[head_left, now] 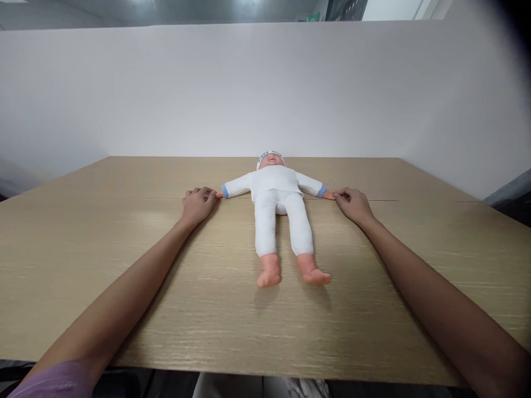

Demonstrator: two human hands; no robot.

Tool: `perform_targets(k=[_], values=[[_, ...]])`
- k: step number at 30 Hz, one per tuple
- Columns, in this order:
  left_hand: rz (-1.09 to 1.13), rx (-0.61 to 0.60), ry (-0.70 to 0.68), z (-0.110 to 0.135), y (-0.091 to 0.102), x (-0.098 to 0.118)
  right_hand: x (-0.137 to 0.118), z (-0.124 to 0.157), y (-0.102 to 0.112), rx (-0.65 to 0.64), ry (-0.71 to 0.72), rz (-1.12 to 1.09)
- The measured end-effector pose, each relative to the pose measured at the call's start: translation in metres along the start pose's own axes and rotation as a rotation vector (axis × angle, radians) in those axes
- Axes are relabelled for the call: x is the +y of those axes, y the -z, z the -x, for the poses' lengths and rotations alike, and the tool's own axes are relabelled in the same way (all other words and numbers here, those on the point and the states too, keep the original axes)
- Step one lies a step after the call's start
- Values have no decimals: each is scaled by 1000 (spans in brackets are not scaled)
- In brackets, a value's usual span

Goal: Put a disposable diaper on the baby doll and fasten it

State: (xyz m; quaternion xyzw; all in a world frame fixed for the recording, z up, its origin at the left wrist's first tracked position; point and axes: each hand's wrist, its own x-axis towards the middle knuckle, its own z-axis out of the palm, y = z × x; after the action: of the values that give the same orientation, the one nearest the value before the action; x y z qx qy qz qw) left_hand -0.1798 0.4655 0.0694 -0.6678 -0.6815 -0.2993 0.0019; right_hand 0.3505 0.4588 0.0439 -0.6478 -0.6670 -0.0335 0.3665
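A baby doll [276,179] lies on its back on the table, its head toward the far side and its bare feet toward me. It wears a white long-sleeved top with blue cuffs, white trousers and a white cap [265,156] with dark lettering. Both its arms are stretched out sideways. My left hand [199,203] is closed, pinching the doll's hand at the left. On the other side, my right hand [352,203] has its fingertips closed on the doll's other hand. Both my forearms rest along the tabletop.
The wooden table [166,326] has a seam running across it near the doll's waist. A white partition [257,88] rises behind the table's far edge and continues along the right. Dark objects show past the table at the far right.
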Motion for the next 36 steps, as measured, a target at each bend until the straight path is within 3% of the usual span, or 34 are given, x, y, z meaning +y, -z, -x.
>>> perform_targets(k=[18,36], values=[[-41,-78,106,2,9,6,2,0,1,-14,12,0],[-64,-67,77,2,10,7,3,0,-2,9,22,7]])
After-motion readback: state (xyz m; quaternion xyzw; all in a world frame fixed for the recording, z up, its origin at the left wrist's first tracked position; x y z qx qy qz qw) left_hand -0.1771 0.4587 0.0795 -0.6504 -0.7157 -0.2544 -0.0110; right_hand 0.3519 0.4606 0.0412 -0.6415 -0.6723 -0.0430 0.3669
